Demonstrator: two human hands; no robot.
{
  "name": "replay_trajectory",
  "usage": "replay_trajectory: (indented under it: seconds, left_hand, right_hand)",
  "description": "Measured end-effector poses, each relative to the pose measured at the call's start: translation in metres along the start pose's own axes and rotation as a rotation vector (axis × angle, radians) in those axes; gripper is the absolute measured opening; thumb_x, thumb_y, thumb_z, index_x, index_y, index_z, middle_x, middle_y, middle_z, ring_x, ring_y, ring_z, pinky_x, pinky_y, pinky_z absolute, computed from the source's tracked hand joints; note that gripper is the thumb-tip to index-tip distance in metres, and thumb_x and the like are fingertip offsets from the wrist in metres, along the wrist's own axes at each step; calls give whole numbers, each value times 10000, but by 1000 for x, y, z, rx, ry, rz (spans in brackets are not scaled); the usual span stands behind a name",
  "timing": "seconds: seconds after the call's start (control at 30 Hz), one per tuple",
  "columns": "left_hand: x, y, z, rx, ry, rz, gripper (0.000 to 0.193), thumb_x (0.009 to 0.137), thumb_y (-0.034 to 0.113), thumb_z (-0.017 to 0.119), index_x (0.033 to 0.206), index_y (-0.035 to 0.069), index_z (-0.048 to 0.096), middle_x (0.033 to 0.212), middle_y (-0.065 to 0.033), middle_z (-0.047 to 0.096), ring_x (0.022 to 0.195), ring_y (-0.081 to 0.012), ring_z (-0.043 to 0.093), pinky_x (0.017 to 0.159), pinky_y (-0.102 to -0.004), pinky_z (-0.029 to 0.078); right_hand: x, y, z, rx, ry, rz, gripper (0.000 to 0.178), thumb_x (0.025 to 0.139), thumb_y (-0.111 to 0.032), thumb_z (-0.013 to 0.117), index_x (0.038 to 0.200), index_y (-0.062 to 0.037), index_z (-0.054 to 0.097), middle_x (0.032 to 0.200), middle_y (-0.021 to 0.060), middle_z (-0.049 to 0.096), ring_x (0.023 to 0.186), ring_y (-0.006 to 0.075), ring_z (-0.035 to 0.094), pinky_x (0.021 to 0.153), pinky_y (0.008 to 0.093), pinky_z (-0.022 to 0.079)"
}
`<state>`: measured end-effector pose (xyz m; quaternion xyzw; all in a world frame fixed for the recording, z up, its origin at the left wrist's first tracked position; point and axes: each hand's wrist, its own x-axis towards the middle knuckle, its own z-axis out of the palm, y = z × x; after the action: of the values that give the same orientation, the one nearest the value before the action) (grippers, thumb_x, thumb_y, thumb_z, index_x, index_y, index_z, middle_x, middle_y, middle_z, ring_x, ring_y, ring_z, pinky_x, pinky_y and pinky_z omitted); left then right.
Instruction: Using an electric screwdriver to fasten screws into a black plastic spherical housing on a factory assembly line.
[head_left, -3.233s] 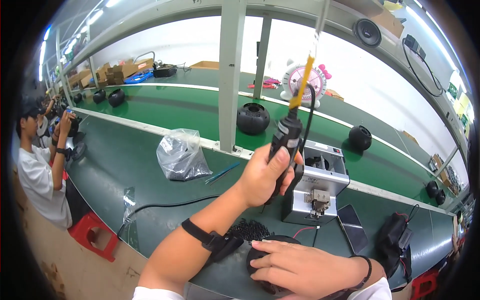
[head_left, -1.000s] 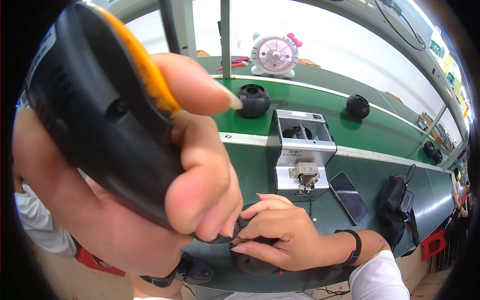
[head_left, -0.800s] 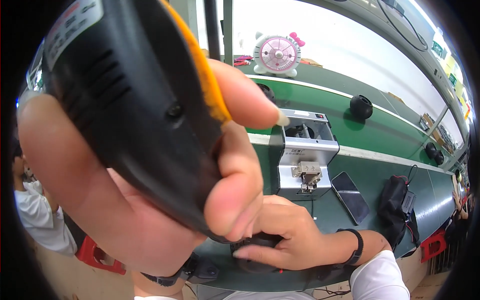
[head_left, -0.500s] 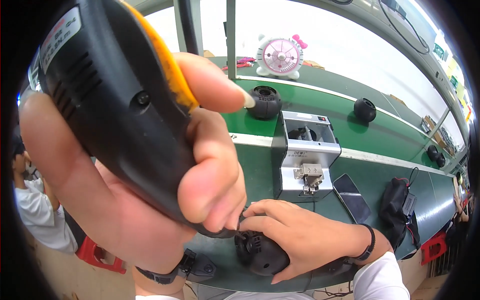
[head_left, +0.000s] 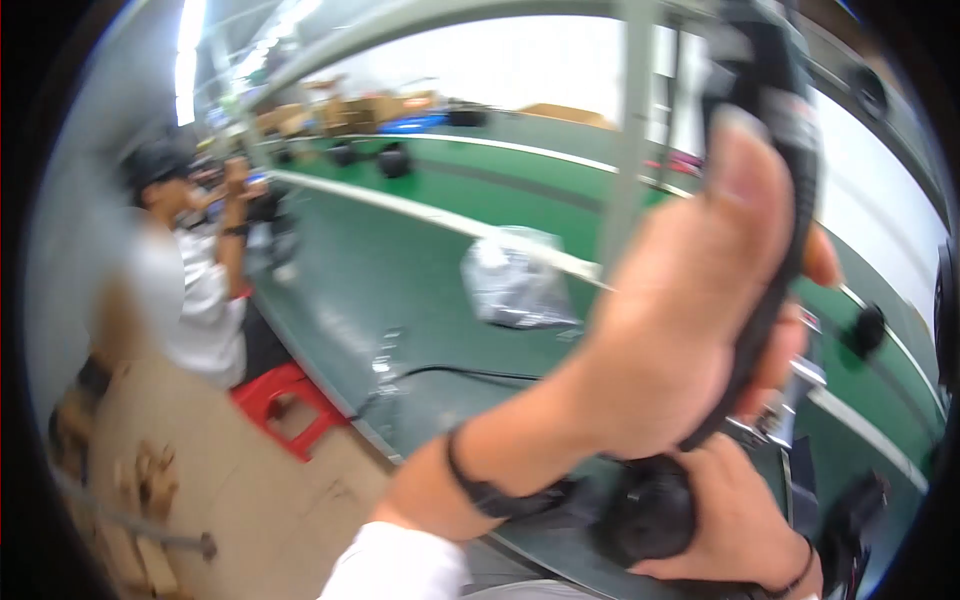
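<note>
My left hand (head_left: 680,320) is wrapped round a black electric screwdriver (head_left: 745,330), held upright close to the camera. Below it, my right hand (head_left: 735,515) grips a round black housing (head_left: 650,510) at the near edge of the green table (head_left: 340,290). The screwdriver's lower end is just above the housing; whether they touch is hidden behind my left hand. Motion blurs both the tool and the housing. Beyond my hands, a silver box-shaped device (head_left: 800,385) is mostly covered by them.
A clear plastic bag (head_left: 515,280) and a black cable (head_left: 470,372) lie left of my hands. A grey post (head_left: 628,150) rises behind. Round black housings (head_left: 393,160) stand on the green conveyor. A co-worker (head_left: 205,290) sits at the far left, near a red stool (head_left: 290,405).
The view has swung left, so the bag, stool and co-worker show more fully and the fan has left the picture. Both hands keep their holds.
</note>
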<state>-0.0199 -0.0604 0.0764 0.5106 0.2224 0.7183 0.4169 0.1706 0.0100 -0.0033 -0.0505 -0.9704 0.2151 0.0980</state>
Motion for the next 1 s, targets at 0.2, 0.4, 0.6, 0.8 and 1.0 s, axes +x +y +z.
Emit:
replay_trajectory:
  seconds: [0.2,0.4,0.6,0.8,1.0]
  left_hand:
    - [9,-13,7,-96,-107,44,772,954,798,350,919,41,499,543,-29,494,402,-99,477,393,-244,405]
    - [-1,-3,-3,71,-33,-118,918,898,873,333,1010,5,609,636,-61,549,498,-87,481,462,-236,369]
    - [14,-47,17,-424,-196,87,1152,826,956,242,1050,-126,567,526,-35,523,386,-102,475,376,-252,435]
    - [2,-50,22,-325,-42,-29,1174,808,971,221,1044,-125,567,528,-43,523,391,-107,474,388,-254,434]
    - [3,-46,24,77,-64,-201,1213,761,1003,241,1035,-131,573,545,-50,544,442,-113,518,429,-252,464]
  right_hand:
    - [-26,-19,-30,49,-9,135,906,533,-223,916,1328,-3,543,1346,222,576,1260,427,549,1072,455,433]
    - [11,16,-23,184,-132,-1,872,607,-355,928,1300,-5,531,1257,204,566,1208,398,548,1044,454,438]
    - [-15,15,-28,95,-79,96,834,662,-354,890,1304,23,513,1270,204,552,1208,394,531,1053,449,432]
    - [-14,11,-32,150,-145,117,848,686,-350,868,1352,7,482,1258,205,552,1207,394,528,1047,450,431]
    - [-17,20,-30,158,-157,115,839,695,-358,864,1360,-15,484,1270,195,554,1215,378,534,1057,447,423]
